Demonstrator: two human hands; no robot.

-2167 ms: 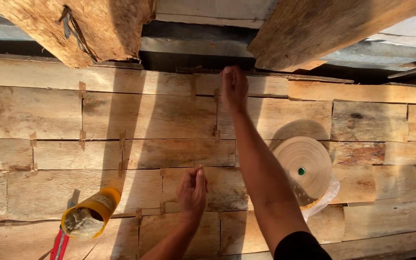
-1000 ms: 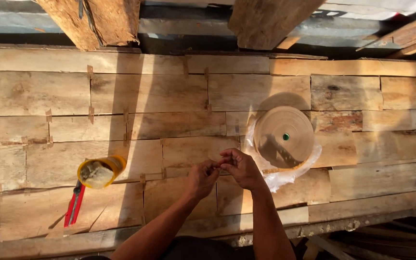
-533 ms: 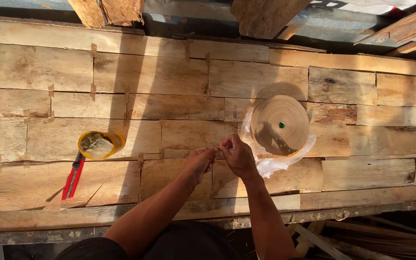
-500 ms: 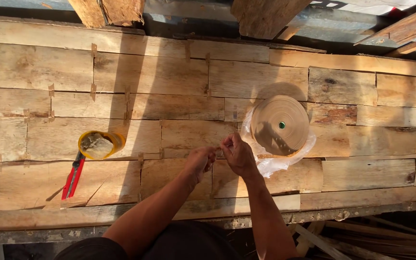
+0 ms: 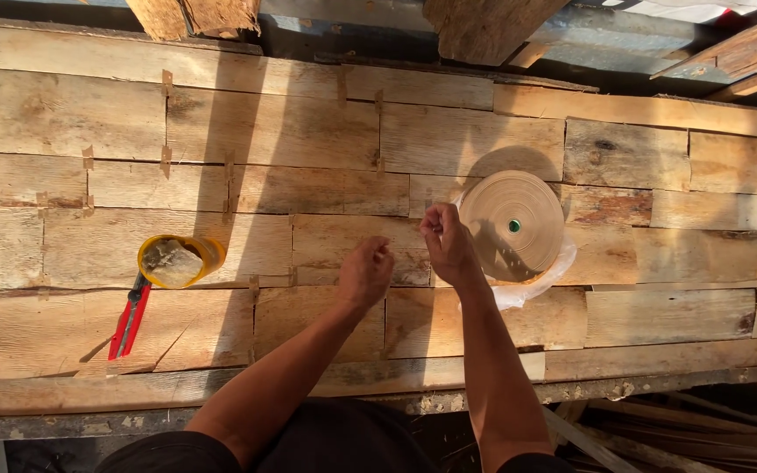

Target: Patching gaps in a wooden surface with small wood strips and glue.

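While the right hand (image 5: 450,247) pinches a thin tape end and the left hand (image 5: 365,271) hangs loosely curled, the tape roll (image 5: 512,225) lies flat just beside them on the veneer sheets (image 5: 273,131); the paper strip likely tears easily, so grip near its end.

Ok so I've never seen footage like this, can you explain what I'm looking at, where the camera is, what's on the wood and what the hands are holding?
There is no machine here. A person wears a camera on the head, so the single view looks straight down at their own two bare arms. The surface is a sheet of thin wood veneer pieces laid edge to edge, with small tape patches over the joints. On it lie a big tan roll of paper tape resting on clear plastic, a yellow cup with something pale inside, and a red-handled tool beside the cup. The left hand and right hand are raised close together just left of the roll, fingers pinched. They may hold a small bit of tape, but it is too small to tell.
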